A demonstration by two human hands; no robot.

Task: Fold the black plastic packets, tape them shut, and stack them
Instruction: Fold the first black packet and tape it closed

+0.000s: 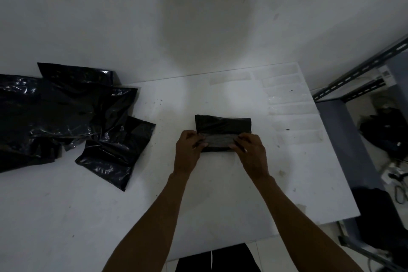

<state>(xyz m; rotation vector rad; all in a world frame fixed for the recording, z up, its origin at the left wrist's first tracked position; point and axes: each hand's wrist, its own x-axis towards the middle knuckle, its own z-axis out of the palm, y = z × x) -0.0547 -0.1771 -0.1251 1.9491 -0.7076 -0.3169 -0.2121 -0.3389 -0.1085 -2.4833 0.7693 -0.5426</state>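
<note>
A folded black plastic packet point(223, 125) lies on the white table point(110, 216), just right of its middle. A strip of clear tape point(218, 140) stretches across the packet's near flap. My left hand point(188, 150) pinches the left end of the tape, and my right hand point(250, 150) pinches the right end, both pressed against the packet. A loose heap of unfolded black packets point(66, 117) lies at the table's left side.
Several pre-cut clear tape strips point(289, 99) are stuck in rows along the table's far right edge. A grey metal shelf frame point(357, 77) stands to the right, with dark clutter and cables on the floor point(388, 161) beyond it. A white wall rises behind the table.
</note>
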